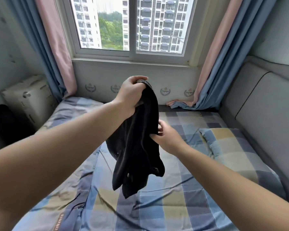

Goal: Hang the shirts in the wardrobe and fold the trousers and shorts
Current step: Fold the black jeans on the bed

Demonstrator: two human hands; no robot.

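Observation:
A black garment (137, 147) hangs bunched in the air above the bed (173, 205). Whether it is a shirt or shorts I cannot tell. My left hand (132, 95) grips its top end, held up in front of the window sill. Lower and to the right, my right hand (167, 137) pinches the garment's right edge about halfway down. The bottom of the garment dangles free, clear of the checked bed cover.
A checked pillow (232, 147) lies at the right of the bed beside a grey padded headboard (265, 114). Pink and blue curtains (207, 80) frame the window (132, 25). A cardboard box (28, 97) stands at the left.

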